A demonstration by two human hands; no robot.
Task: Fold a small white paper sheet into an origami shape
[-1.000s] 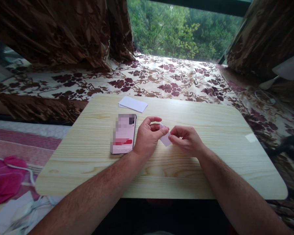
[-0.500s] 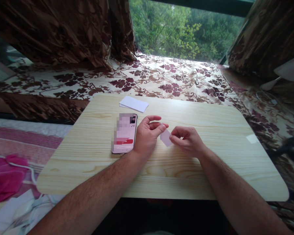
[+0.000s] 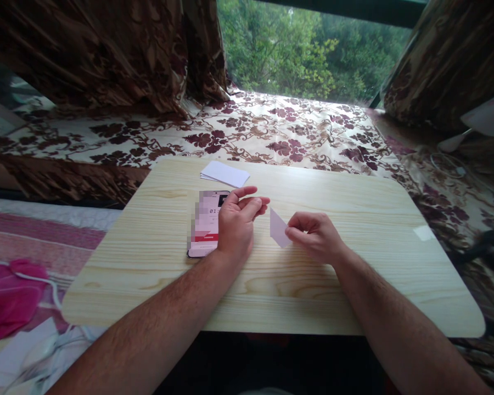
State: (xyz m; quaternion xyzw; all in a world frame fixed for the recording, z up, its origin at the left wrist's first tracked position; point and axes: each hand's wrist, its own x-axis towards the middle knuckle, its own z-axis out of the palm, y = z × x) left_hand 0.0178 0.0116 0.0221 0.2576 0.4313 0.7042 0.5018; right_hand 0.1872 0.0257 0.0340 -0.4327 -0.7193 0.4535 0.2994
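My right hand pinches a small folded white paper piece just above the light wooden table. My left hand rests beside it, a short gap away from the paper, with its fingers loosely curled and nothing in them. The left hand partly covers the right edge of a phone that lies face up on the table with its screen lit.
A small stack of white paper slips lies near the table's far edge. A flowered cloth covers the ledge behind, with brown curtains and a window beyond. Pink fabric lies at the lower left.
My left hand has let go of the paper piece and moved left toward the phone. My right hand keeps the paper, which now stands more upright.
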